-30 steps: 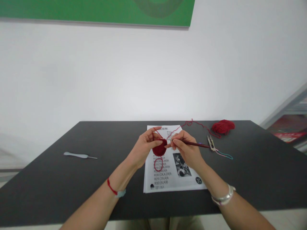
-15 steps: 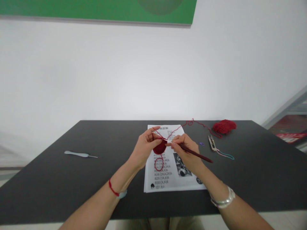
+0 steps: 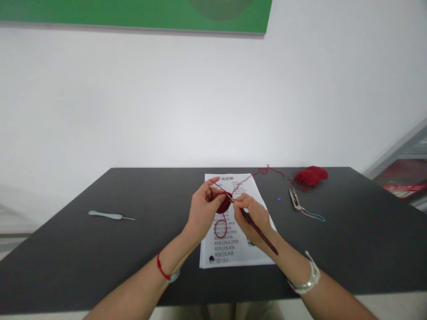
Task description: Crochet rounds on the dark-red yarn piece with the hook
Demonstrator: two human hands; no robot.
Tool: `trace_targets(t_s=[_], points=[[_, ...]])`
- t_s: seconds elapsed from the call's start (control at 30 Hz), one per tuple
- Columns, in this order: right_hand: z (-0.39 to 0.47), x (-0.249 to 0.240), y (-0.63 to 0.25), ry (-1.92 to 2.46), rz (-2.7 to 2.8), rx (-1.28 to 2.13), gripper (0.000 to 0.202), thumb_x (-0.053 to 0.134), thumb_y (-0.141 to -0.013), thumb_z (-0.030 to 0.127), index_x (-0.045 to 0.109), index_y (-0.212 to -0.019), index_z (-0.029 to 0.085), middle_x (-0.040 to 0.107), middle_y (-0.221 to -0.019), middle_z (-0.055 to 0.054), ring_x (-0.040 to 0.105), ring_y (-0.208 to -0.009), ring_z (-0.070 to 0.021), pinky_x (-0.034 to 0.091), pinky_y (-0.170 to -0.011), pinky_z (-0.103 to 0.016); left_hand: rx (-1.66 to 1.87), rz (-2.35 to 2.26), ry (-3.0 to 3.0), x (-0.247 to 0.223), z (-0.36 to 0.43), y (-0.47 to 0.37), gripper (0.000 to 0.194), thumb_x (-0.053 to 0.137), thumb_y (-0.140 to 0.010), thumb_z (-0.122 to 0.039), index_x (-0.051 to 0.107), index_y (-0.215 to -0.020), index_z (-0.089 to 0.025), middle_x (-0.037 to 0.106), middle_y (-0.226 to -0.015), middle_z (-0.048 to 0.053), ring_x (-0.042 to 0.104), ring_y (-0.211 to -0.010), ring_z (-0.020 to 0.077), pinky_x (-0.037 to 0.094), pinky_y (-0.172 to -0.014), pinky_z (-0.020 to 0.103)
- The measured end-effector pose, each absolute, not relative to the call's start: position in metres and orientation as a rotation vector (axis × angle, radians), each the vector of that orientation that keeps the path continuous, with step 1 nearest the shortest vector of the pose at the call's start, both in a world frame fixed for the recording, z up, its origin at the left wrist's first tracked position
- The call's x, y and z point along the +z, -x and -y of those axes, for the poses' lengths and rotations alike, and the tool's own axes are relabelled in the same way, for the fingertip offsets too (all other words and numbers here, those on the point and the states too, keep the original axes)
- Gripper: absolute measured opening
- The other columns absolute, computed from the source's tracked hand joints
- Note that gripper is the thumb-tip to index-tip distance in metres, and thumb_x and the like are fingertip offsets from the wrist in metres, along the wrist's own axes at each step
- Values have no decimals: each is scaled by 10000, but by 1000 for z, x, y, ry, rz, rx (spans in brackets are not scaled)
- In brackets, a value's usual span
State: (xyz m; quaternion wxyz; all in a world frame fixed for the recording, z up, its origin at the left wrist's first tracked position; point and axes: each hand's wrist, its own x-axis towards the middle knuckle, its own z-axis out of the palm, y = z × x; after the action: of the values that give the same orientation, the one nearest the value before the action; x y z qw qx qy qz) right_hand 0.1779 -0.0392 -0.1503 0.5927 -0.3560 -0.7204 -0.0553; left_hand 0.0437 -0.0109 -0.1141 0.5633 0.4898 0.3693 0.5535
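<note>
Between thumb and fingers, my left hand (image 3: 204,205) pinches a small dark red crochet piece (image 3: 224,203), with the working yarn running over its raised index finger. My right hand (image 3: 255,218) grips a crochet hook (image 3: 260,232) with a dark brown handle, its metal tip at the upper edge of the piece. A loose yarn tail (image 3: 220,229) hangs in a loop below the piece. Both hands are above a printed pattern sheet (image 3: 208,249) with rows of text. From the piece, yarn runs back to a red yarn ball (image 3: 312,176) at the right.
A second hook with a pale grey handle (image 3: 106,215) lies on the dark table (image 3: 60,262) at left. To the right are a small purple stitch marker (image 3: 280,200) and thread snips (image 3: 294,198) with a cord loop. A white wall (image 3: 187,102) rises behind the table.
The hook's handle has swung down toward my right wrist, standing steeper than before. My right hand has shifted slightly left and down. My left hand still holds the crochet piece.
</note>
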Motion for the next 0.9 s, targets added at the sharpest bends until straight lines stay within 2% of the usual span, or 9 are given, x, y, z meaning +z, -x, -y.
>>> trace_targets(t_s=[0.17, 0.4, 0.63, 0.9], points=[[40, -149, -177, 925, 1524, 178, 114, 513, -858, 171, 478, -774, 239, 614, -700, 20, 627, -585, -134, 487, -503, -237, 1286, -838, -1101, -113, 11, -43, 458, 711, -612, -143, 579, -1051, -127, 644, -614, -58, 598, -562, 111, 432, -581, 235], [40, -152, -178, 841, 1636, 31, 121, 510, -857, 134, 502, -817, 248, 618, -719, 3, 611, -621, -143, 490, -557, -262, 1297, -870, -1150, -114, 11, -44, 441, 695, -638, -130, 578, -1064, -137, 629, -633, -60, 581, -575, 108, 427, -591, 236], [39, -147, -181, 980, 1496, 350, 120, 547, -840, 188, 509, -732, 223, 595, -668, 23, 529, -523, -114, 430, -477, -232, 1335, -896, -1288, -123, 8, -42, 431, 655, -672, -111, 573, -1094, -142, 626, -673, -45, 572, -636, 119, 440, -657, 246], [38, -153, -179, 775, 1721, 24, 139, 505, -864, 99, 505, -849, 238, 614, -774, -10, 624, -696, -143, 512, -630, -263, 1408, -990, -1573, -128, 8, -41, 387, 596, -720, -79, 616, -1094, -177, 559, -692, -50, 515, -660, 117, 429, -712, 262]])
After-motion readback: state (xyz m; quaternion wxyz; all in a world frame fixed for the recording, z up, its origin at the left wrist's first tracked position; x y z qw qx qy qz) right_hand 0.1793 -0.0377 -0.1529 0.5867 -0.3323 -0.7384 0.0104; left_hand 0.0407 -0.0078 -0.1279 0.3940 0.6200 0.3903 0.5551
